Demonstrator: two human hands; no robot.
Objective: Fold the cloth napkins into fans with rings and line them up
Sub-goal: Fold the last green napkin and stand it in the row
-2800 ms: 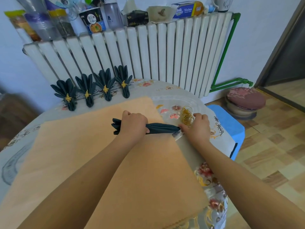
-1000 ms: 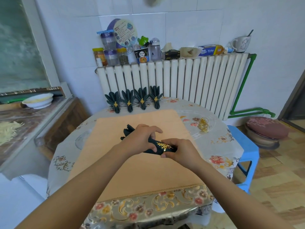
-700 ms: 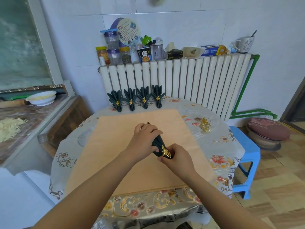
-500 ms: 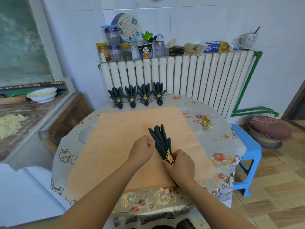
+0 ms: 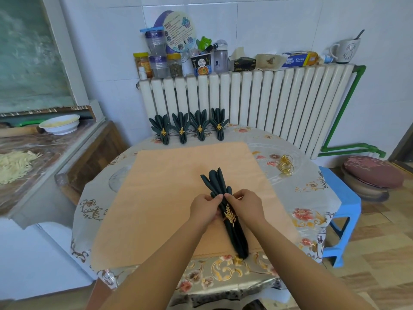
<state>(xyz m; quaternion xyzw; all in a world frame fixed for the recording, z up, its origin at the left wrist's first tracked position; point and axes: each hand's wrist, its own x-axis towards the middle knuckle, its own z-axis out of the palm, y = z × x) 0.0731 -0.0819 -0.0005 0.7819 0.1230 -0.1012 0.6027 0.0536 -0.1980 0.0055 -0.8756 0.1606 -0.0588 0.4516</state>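
Dark green napkin point(image 5: 225, 206) lies on the orange mat point(image 5: 161, 198), pleats pointing toward 11 o'clock, tail toward 5 o'clock at the near table point(image 5: 312, 198) edge. A gold leaf ring point(image 5: 230, 214) sits around its middle. Both hands pinch the pleats just above the ring — left hand point(image 5: 204, 209) at 9 o'clock of it, right hand point(image 5: 245, 205) at 3 o'clock, fingertips nearly touching. Four finished fans point(image 5: 190, 128) stand in a row at 12 o'clock against the radiator point(image 5: 268, 101). Spare gold rings point(image 5: 286, 164) — over at 2 o'clock.
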